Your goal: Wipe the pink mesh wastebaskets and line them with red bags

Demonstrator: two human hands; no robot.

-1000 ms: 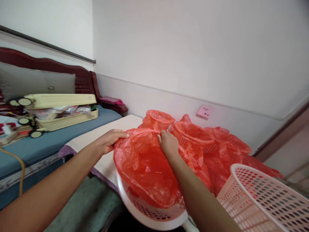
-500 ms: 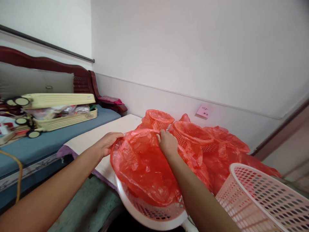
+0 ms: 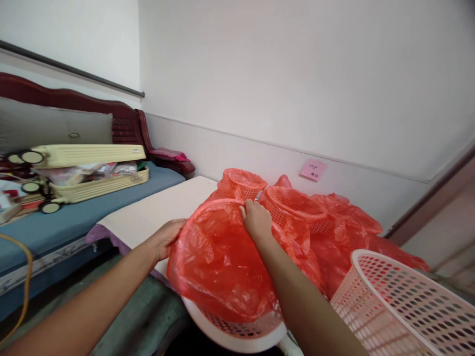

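A plain pale wall [image 3: 278, 74] fills the upper frame, a thin trim strip [image 3: 237, 134] crossing it. A dark pipe [image 3: 74, 70] runs along the wall at upper left, above a red-brown wooden frame [image 3: 122, 116] and a blue mattress [image 3: 161, 178]. A cream-topped table [image 3: 148, 212] stands at centre left; greenish floor [image 3: 137, 306] shows lower left. The light is soft.

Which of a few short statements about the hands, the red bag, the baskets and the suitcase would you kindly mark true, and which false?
1. The right hand grips the far edge of the red bag. True.
2. The left hand holds the pink note. False: it is at the red bag's left side.
3. The suitcase lies partly open on the blue bed. True.
4. A plastic liner covers the rim of the lower-right basket. False: its visible rim is uncovered.
5. The pink note is on the wall. True.
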